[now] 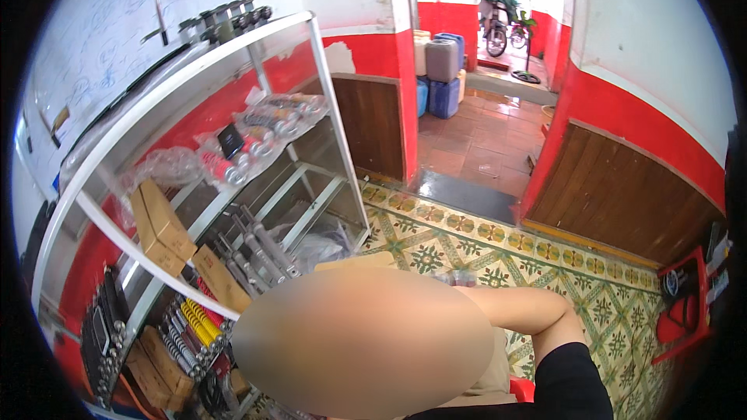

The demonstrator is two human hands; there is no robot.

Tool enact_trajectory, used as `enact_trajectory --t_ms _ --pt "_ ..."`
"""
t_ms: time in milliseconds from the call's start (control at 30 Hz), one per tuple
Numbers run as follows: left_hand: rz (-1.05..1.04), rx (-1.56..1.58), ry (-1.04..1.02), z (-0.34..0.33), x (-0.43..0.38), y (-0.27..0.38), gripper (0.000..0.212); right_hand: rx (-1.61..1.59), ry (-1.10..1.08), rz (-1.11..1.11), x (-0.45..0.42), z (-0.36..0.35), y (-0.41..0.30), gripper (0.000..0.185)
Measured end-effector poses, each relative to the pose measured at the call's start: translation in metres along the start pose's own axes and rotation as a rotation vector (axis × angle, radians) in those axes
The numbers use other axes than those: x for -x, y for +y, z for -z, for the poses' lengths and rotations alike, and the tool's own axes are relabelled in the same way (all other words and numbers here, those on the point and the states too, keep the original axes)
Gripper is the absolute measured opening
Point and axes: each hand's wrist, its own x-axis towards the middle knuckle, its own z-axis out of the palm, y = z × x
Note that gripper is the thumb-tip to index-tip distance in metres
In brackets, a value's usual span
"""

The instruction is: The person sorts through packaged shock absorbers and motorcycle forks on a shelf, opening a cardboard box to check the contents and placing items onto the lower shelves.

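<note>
My right forearm (513, 308) reaches leftward from a bent elbow, below a black sleeve (572, 370). A large blurred oval (362, 344) covers the area where it ends, so the right hand and anything in it are hidden. My left hand is out of view. Just beyond the blur lies a flat tan piece (356, 261), perhaps cardboard. Beside it is a small, indistinct clear-wrapped item (452, 278). Beige cloth (493, 367) and a bit of a red seat (521, 388) show under the arm.
At left, a white-framed glass cabinet (318, 70) holds plastic-wrapped shock absorbers (222, 168), fork tubes (262, 245), yellow coil springs (201, 324) and cardboard boxes (160, 227). Jerrycans (442, 61) stand past the doorway, with a motorbike (496, 29) beyond. A red stand (683, 309) is at right on patterned tiles (467, 242).
</note>
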Motion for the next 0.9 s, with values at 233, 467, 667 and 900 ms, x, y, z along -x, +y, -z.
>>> enact_trajectory --t_ms 233,467,667,900 --pt "0.148 -0.128 0.041 0.008 0.026 -0.061 0.085 -0.038 0.104 -0.049 0.043 0.004 -0.005 0.065" --pt "0.053 -0.178 -0.176 -0.032 -0.037 0.012 0.065 -0.038 0.243 -0.335 0.141 0.021 0.011 0.06" --pt "0.235 -0.537 -0.557 -0.074 -0.071 0.036 0.05 -0.373 0.672 -0.717 0.245 -0.012 0.001 0.053" --pt "0.535 -0.932 -1.154 -0.171 -0.073 0.044 0.065 -0.838 1.284 -1.247 0.395 -0.112 -0.036 0.044"
